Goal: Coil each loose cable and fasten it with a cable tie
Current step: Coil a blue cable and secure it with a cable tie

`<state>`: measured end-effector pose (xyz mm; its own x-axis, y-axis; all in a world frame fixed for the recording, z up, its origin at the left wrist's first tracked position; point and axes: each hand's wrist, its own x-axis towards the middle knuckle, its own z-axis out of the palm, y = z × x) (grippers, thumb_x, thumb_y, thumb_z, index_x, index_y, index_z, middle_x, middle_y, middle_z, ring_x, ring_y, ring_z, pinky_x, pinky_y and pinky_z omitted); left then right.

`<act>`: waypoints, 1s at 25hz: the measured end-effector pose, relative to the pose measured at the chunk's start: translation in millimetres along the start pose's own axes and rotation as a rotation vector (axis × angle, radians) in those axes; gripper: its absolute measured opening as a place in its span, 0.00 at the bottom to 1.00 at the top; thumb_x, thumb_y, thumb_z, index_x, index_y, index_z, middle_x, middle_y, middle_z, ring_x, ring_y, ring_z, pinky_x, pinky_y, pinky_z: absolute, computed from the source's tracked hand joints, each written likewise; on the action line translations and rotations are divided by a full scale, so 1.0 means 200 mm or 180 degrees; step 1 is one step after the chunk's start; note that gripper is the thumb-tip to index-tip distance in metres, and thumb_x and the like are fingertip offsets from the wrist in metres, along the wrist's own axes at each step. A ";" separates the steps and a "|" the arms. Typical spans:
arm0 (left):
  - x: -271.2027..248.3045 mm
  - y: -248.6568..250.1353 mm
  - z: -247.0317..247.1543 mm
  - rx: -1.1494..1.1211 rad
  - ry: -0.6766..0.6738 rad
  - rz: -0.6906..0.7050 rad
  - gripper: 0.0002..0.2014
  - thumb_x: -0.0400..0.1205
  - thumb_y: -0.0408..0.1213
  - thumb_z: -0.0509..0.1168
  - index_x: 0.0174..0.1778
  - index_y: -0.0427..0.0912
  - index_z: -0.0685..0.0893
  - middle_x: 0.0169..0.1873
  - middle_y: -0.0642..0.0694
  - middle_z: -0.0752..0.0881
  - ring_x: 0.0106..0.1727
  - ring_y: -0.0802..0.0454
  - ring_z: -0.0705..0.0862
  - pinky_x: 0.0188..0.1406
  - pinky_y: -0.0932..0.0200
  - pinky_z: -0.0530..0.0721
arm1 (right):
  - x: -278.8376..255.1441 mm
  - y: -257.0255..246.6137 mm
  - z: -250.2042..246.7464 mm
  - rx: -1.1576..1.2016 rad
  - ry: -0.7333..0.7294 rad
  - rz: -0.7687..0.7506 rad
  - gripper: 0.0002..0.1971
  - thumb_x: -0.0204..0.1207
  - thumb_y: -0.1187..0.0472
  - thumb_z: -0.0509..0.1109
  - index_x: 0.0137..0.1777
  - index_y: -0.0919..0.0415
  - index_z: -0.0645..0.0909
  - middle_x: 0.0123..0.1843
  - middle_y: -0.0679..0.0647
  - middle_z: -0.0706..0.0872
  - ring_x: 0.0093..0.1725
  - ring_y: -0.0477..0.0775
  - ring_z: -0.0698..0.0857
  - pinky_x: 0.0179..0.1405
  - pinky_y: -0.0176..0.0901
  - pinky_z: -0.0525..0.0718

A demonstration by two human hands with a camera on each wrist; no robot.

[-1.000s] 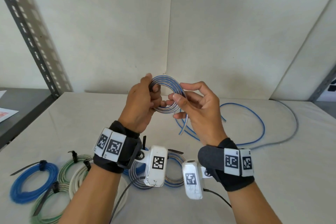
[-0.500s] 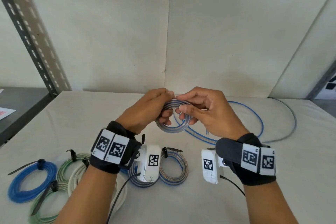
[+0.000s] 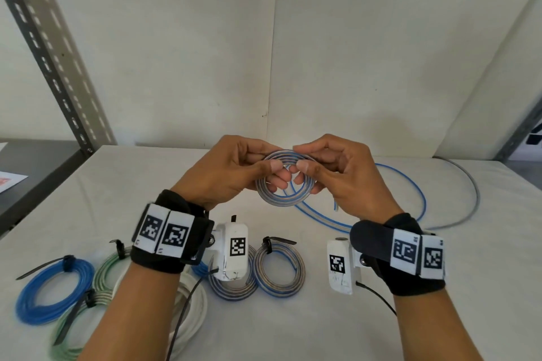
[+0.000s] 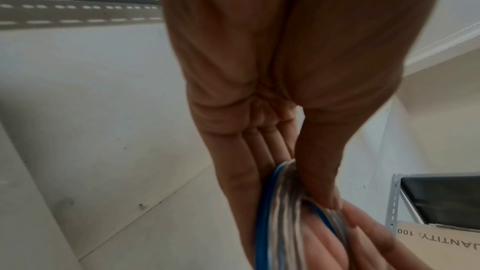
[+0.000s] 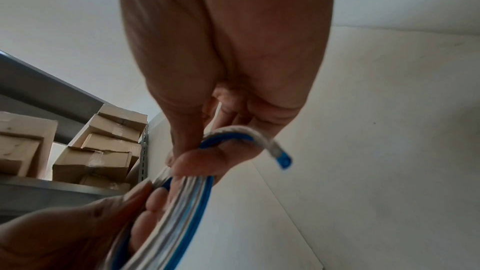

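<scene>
- A person's left hand (image 3: 225, 173) and right hand (image 3: 337, 173) hold a small coil of blue-and-grey striped cable (image 3: 283, 198) above a white table (image 3: 440, 287), seen from the head camera.
- The left hand pinches the coil's upper left arc, thumb on the near side and fingers curled behind; the left wrist view shows the thumb (image 4: 315, 171) pressing the strands against the fingers.
- The right hand pinches the upper right arc the same way (the two thumb tips sit close together over the top of the ring); the right wrist view shows a short free cable end (image 5: 281, 159) curving out past its thumb.
- The coil carries no cable tie that can be seen.
- Behind the hands, a loose blue cable (image 3: 410, 182) loops across the table, and a loose grey cable (image 3: 472, 193) arcs just outside it toward the far right corner.
- Near the front edge lie fastened coils: a blue coil (image 3: 48, 293) with a black cable tie (image 3: 55, 263) at far left, green-striped coils (image 3: 73, 328) beside it, a white coil (image 3: 196, 311) partly under the left forearm, and two striped coils (image 3: 280, 272) between the wrists.
- Black wristbands (image 3: 176, 237) with square printed markers and small white camera housings (image 3: 234, 249) sit on both wrists.
- A perforated metal shelf upright (image 3: 44, 47) leans across the left wall; cardboard boxes (image 5: 98, 147) show on shelving in the right wrist view.
</scene>
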<state>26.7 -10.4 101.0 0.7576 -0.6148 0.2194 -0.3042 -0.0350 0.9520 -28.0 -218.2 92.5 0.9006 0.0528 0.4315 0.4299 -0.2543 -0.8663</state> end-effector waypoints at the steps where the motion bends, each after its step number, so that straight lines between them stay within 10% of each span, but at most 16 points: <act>1: 0.00 0.00 0.01 -0.0016 0.0020 0.0018 0.11 0.84 0.30 0.67 0.61 0.33 0.88 0.47 0.32 0.92 0.44 0.44 0.91 0.52 0.47 0.90 | 0.00 0.00 0.00 0.0022 0.0022 -0.0008 0.07 0.82 0.69 0.71 0.55 0.59 0.87 0.46 0.56 0.94 0.40 0.54 0.92 0.31 0.42 0.87; 11: 0.01 0.01 0.01 -0.0335 0.0655 0.0264 0.10 0.84 0.28 0.66 0.59 0.32 0.87 0.40 0.38 0.91 0.38 0.45 0.92 0.37 0.57 0.89 | 0.00 -0.01 0.04 0.0580 0.0528 0.0284 0.04 0.85 0.64 0.68 0.55 0.64 0.79 0.46 0.58 0.94 0.44 0.56 0.94 0.30 0.46 0.90; 25: 0.00 0.00 -0.02 -0.0443 0.0739 -0.0080 0.12 0.78 0.28 0.73 0.57 0.32 0.88 0.46 0.35 0.93 0.47 0.41 0.93 0.50 0.50 0.92 | 0.00 0.01 0.04 0.0500 0.0551 0.0167 0.10 0.80 0.69 0.73 0.59 0.58 0.83 0.47 0.57 0.94 0.47 0.59 0.94 0.46 0.55 0.93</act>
<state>29.4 -7.7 102.9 0.8809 -0.4174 0.2232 -0.2135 0.0704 0.9744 -25.5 -211.5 88.7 0.9034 -0.1262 0.4098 0.3997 -0.0983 -0.9114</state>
